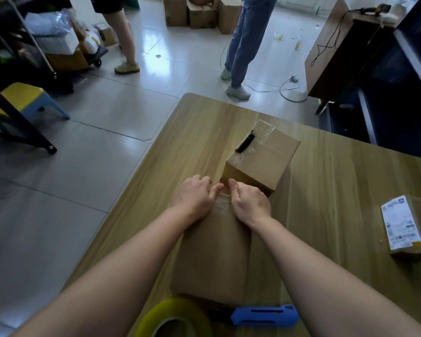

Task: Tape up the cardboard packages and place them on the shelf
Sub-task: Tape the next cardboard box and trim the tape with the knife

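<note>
Yellow-tinted tape roll [173, 317] lies nearest the person at the worktop's edge, with a blue cutter [265, 314] just beside it. Just beyond them stands the near package [212, 259], a plain cardboard box with a clear tape strip [223, 205] running along its top to the far edge. The left hand [195, 198] curls its fingers over that far edge and grips the box, thumb reaching toward the strip. The right hand [249, 203] has its fingers folded in and its thumb at the strip's end; whether it pinches anything cannot be told.

The step looks like sealing the tape over the edge. It would go best with the thumbs pressing outward from the seam and down the far face, leaving no bubbles or loose end.

Just past the hands sits a second package [265, 159], already taped. A labelled parcel [408, 227] lies well apart to the right. The wood-grain worktop [338, 178] gives way to a grey tiled floor [95, 154], where two people [247, 40] stand near stacked cartons [199, 13].
</note>
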Demonstrator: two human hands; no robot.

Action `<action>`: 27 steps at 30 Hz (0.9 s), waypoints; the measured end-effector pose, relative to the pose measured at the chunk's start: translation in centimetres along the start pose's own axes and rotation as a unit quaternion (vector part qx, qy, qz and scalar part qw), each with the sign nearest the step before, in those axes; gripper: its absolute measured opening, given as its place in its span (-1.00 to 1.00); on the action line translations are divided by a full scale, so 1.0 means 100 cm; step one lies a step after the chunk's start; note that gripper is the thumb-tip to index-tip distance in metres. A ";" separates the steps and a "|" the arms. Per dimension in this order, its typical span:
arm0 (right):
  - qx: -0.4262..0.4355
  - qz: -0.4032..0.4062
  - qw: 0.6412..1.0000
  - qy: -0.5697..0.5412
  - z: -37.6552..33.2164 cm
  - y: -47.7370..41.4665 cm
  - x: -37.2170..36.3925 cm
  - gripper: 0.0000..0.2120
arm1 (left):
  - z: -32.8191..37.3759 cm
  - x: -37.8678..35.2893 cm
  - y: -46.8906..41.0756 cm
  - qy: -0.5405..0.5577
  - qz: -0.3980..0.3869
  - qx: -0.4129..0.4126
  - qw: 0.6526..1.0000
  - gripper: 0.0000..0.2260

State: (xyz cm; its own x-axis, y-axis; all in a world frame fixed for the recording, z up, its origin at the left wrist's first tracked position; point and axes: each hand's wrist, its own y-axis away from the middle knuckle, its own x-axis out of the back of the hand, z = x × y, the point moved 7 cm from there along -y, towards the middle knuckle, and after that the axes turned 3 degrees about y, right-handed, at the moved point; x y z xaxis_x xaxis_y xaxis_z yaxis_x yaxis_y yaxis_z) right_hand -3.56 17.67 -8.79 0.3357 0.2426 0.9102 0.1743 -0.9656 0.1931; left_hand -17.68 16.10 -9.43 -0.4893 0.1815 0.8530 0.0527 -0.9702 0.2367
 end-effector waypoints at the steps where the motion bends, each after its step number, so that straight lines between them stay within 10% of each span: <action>1: -0.008 0.008 1.000 -0.012 0.003 0.002 0.001 -0.52 | -0.009 0.001 -0.002 0.019 -0.003 0.014 1.000 -0.51; 9: -0.034 0.031 0.999 0.008 0.002 0.003 -0.002 -0.50 | -0.023 -0.010 0.003 0.075 -0.027 0.072 0.994 -0.52; 12: -0.084 0.043 0.985 -0.144 0.016 0.007 -0.004 -0.51 | -0.024 -0.007 0.007 0.114 -0.039 0.094 0.988 -0.49; 19: -0.293 0.046 0.855 -0.426 0.040 0.058 -0.027 -0.47 | -0.037 -0.020 0.036 0.358 -0.027 0.206 0.910 -0.45; 27: -0.269 -0.003 0.862 -0.429 0.028 0.062 -0.034 -0.50 | -0.027 -0.022 0.047 0.475 -0.062 0.244 0.843 -0.49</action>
State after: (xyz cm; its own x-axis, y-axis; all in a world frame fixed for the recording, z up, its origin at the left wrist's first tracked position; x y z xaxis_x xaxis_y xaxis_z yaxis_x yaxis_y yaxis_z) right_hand -1.04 11.10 -11.67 0.9381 0.0053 0.3464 -0.1986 -0.8111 0.5502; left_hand -18.68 10.67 -11.47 -0.9819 -0.1584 0.1036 0.1871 -0.7298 0.6575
